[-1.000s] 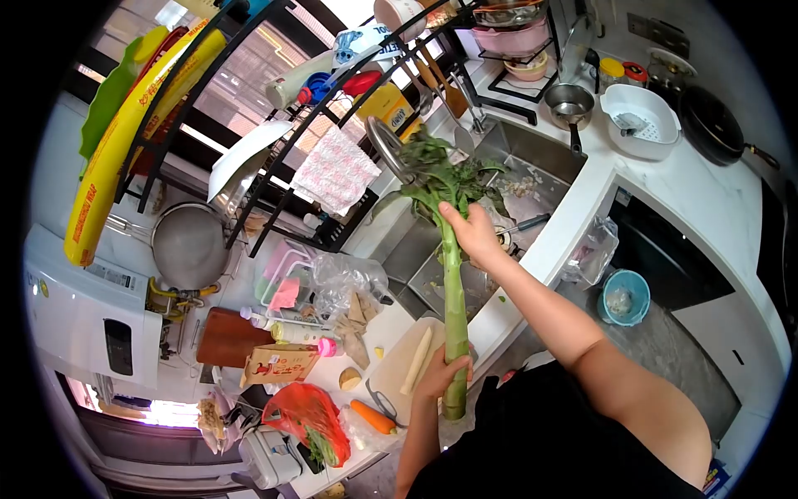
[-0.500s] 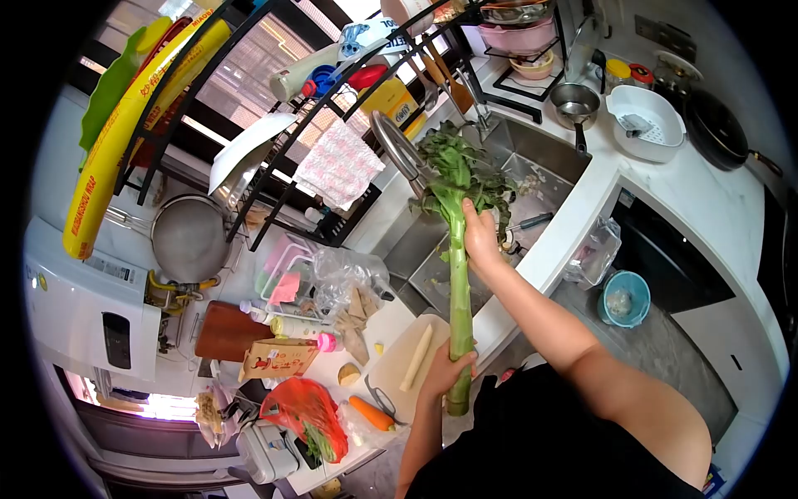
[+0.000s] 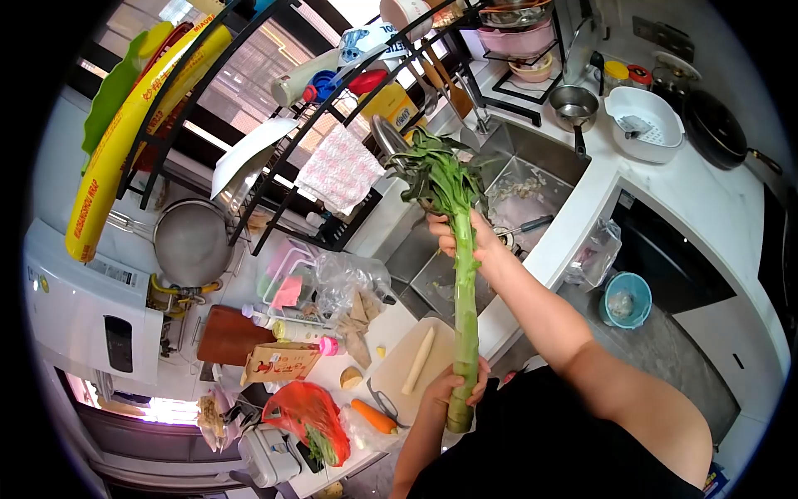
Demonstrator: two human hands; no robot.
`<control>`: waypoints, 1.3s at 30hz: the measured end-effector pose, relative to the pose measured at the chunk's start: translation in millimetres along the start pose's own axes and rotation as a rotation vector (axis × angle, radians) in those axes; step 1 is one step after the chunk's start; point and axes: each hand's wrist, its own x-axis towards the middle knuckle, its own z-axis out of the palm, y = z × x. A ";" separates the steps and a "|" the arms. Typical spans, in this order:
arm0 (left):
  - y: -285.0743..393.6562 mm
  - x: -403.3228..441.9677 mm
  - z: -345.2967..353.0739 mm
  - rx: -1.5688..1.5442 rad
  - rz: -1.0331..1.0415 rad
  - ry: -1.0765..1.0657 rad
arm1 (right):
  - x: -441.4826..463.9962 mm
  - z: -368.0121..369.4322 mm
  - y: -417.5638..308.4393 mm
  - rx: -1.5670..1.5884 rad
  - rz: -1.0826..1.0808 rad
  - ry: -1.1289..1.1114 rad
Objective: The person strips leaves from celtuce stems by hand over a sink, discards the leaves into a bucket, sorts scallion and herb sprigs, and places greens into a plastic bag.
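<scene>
Partly over the rectangular grey steel sink, a long green leafy stalk runs through both hands: right hand wrapped below its leaves, left hand clasping near its base

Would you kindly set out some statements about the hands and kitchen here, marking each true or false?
1. Both hands hold the leafy stalk. True.
2. The right hand grips the stalk's bottom end. False: it grips just below the leaves.
3. The left hand is the lower one on the stalk. True.
4. The carrot lies in the sink. False: the carrot is on the counter.
5. The bucket is red. False: it is blue.
</scene>
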 end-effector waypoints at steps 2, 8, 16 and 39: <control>-2.8 0.6 -4.8 -0.021 -0.024 -0.046 | -3.6 29.7 0.7 -0.037 -0.013 0.110; -4.7 -1.9 -5.2 -0.068 -0.068 -0.107 | -16.5 30.9 -6.2 0.044 0.053 -0.140; 0.8 1.9 -4.0 0.036 0.033 0.021 | -8.9 37.3 16.7 -0.493 -0.443 0.793; 54.0 13.8 -19.0 0.272 0.097 0.163 | -23.4 14.2 32.7 -0.360 -0.231 0.593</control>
